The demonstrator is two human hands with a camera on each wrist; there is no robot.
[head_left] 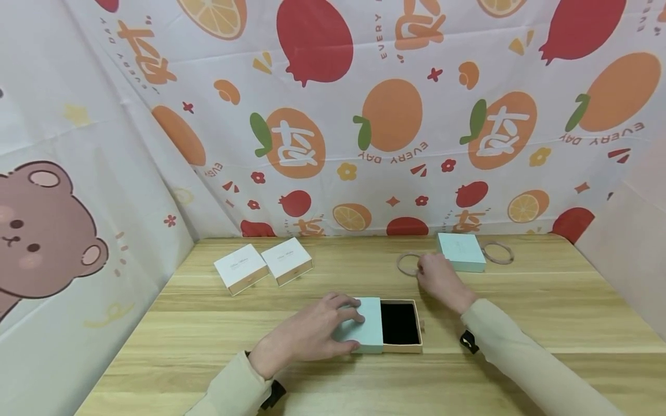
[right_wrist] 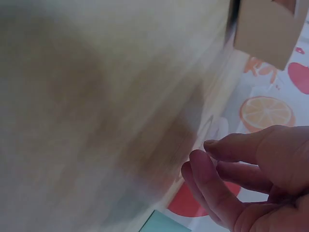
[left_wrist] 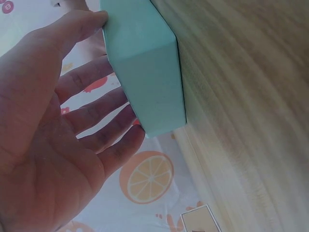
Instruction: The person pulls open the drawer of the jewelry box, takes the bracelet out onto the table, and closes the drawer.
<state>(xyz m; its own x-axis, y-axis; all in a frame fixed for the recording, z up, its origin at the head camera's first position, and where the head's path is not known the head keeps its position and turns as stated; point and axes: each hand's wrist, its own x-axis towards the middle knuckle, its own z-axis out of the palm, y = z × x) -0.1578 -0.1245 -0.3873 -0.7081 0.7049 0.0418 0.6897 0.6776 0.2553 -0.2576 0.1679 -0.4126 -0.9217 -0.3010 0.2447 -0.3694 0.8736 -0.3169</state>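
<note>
A pale teal gift box [head_left: 370,323] lies near the middle of the table, its cream drawer [head_left: 418,329] slid partway out to the right, showing a black lining [head_left: 399,323]. Spread over the box's left part, my left hand [head_left: 322,326] touches it with thumb and fingertips, palm off it in the left wrist view. Farther back, my right hand [head_left: 442,281] has its thumb and fingertips brought together at the right side of a thin pinkish-grey bangle [head_left: 399,267], seemingly pinching it. The fingers hide part of that bangle.
Beyond the right hand lies a second teal box [head_left: 462,249], with another bangle [head_left: 498,252] beside it. Two white boxes with tan fronts, a left one [head_left: 240,266] and a right one [head_left: 286,258], sit at the back left. A printed cloth [head_left: 364,190] hangs behind the table.
</note>
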